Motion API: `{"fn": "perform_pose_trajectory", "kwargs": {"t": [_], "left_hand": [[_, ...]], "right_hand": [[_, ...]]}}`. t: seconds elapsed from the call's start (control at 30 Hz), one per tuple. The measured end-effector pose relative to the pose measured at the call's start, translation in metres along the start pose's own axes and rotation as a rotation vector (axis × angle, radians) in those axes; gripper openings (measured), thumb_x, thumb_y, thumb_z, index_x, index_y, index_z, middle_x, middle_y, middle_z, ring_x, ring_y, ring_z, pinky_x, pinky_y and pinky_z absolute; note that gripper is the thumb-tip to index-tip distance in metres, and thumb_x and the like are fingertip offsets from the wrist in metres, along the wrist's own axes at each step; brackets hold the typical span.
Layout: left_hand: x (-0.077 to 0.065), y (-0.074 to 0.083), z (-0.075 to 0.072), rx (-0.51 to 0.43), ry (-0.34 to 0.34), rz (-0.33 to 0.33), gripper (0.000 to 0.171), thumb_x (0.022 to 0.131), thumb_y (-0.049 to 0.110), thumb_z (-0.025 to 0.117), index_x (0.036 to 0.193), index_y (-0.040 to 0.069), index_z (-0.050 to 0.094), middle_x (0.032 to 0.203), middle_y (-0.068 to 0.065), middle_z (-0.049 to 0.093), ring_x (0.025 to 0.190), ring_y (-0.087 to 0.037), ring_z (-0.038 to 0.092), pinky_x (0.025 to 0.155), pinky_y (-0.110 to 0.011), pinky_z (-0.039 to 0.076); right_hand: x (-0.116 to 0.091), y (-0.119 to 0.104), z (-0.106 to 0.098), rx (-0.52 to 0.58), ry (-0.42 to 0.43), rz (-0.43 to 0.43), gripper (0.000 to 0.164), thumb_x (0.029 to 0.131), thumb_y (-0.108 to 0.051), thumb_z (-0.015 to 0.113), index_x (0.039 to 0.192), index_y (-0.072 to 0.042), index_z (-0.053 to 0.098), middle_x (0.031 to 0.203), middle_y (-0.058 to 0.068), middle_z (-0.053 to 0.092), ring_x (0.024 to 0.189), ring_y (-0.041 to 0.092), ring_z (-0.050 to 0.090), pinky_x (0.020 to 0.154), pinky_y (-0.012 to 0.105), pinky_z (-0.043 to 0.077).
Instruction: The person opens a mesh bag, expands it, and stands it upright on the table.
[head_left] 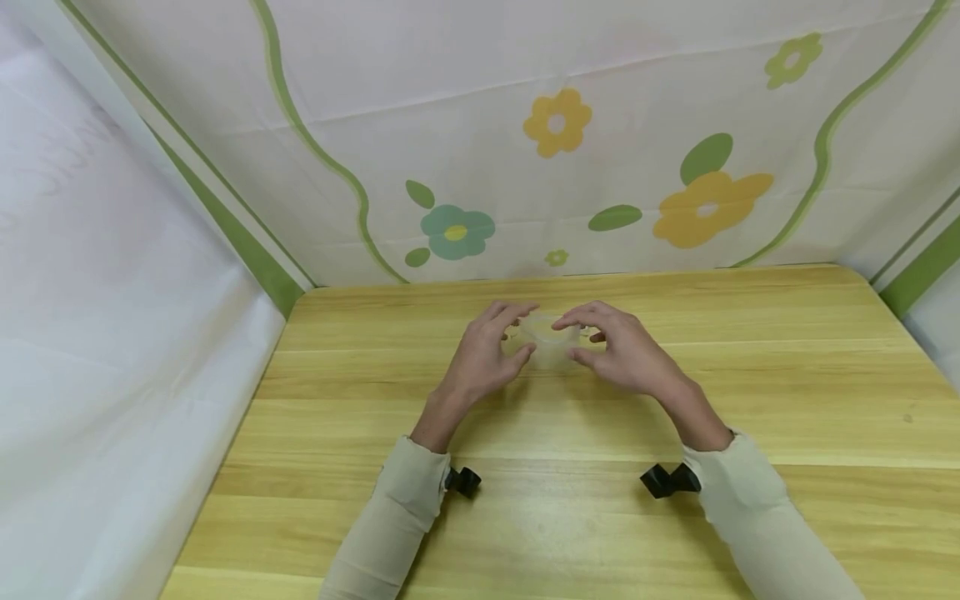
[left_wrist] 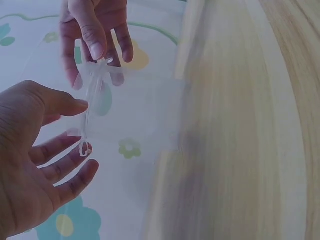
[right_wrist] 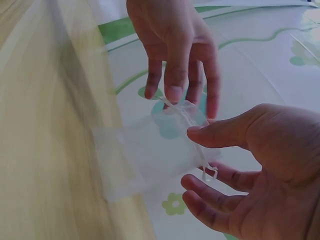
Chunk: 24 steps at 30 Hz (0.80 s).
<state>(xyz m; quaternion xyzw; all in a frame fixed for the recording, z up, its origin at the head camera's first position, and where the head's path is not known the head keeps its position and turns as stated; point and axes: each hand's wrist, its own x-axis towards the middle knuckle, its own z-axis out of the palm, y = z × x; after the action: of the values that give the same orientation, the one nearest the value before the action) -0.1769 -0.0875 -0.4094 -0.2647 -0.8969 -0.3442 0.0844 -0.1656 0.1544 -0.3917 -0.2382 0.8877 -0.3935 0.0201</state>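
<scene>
A small sheer white drawstring pouch (head_left: 551, 343) is held up between both hands at its gathered top, its mouth showing as a pale oval in the head view. My left hand (head_left: 483, 354) grips one side of that top edge, thumb nearer me and fingers on the far side. Opposite it, my right hand (head_left: 628, 350) holds the other side the same way. In the left wrist view the pouch body (left_wrist: 145, 110) hangs below the fingers, see-through and flat. A thin cord (right_wrist: 207, 174) loops out at the side of the top in the right wrist view.
A light wood-grain table (head_left: 562, 517) lies under the hands. Behind it rises a white cloth (head_left: 480, 100) printed with flowers, leaves and green wavy lines. Another white sheet (head_left: 97, 333) hangs along the left. Black wrist mounts (head_left: 467, 481) sit at both sleeves.
</scene>
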Motion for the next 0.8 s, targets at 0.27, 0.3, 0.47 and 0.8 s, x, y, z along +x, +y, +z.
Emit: {"fn": "perform_pose_trajectory", "kwargs": {"t": [0.27, 0.3, 0.47, 0.8], "left_hand": [[0.001, -0.001, 0.000, -0.088, -0.023, -0.120, 0.079, 0.093, 0.006, 0.083, 0.162, 0.008, 0.044, 0.137, -0.014, 0.067, 0.119, -0.032, 0.069, 0.094, -0.045, 0.064], [0.001, -0.001, 0.000, -0.102, -0.021, -0.134, 0.079, 0.094, 0.005, 0.083, 0.162, 0.008, 0.044, 0.137, -0.015, 0.068, 0.118, -0.032, 0.070, 0.094, -0.046, 0.064], [0.000, -0.004, 0.003, -0.178, -0.001, -0.194, 0.072, 0.095, -0.001, 0.079, 0.159, 0.005, 0.047, 0.128, -0.016, 0.072, 0.107, -0.030, 0.074, 0.087, -0.041, 0.066], [0.002, -0.006, 0.013, -0.240, -0.020, -0.252, 0.058, 0.097, -0.003, 0.075, 0.151, 0.003, 0.055, 0.114, -0.014, 0.076, 0.103, -0.028, 0.079, 0.087, -0.031, 0.066]], "right_hand": [[0.001, 0.005, -0.007, 0.058, 0.001, 0.041, 0.065, 0.098, 0.002, 0.074, 0.158, -0.006, 0.049, 0.143, 0.025, 0.064, 0.127, 0.046, 0.067, 0.103, 0.063, 0.058], [0.001, 0.005, -0.006, 0.053, 0.001, 0.058, 0.066, 0.098, 0.002, 0.074, 0.158, -0.005, 0.048, 0.140, 0.026, 0.065, 0.125, 0.046, 0.068, 0.102, 0.062, 0.059], [0.003, 0.009, 0.000, 0.011, 0.013, 0.152, 0.053, 0.097, 0.002, 0.074, 0.147, -0.001, 0.058, 0.120, 0.023, 0.073, 0.109, 0.040, 0.075, 0.089, 0.050, 0.065], [0.008, 0.013, 0.018, 0.014, 0.056, 0.192, 0.034, 0.097, 0.000, 0.076, 0.130, -0.001, 0.070, 0.106, 0.017, 0.079, 0.097, 0.034, 0.079, 0.086, 0.049, 0.065]]}}
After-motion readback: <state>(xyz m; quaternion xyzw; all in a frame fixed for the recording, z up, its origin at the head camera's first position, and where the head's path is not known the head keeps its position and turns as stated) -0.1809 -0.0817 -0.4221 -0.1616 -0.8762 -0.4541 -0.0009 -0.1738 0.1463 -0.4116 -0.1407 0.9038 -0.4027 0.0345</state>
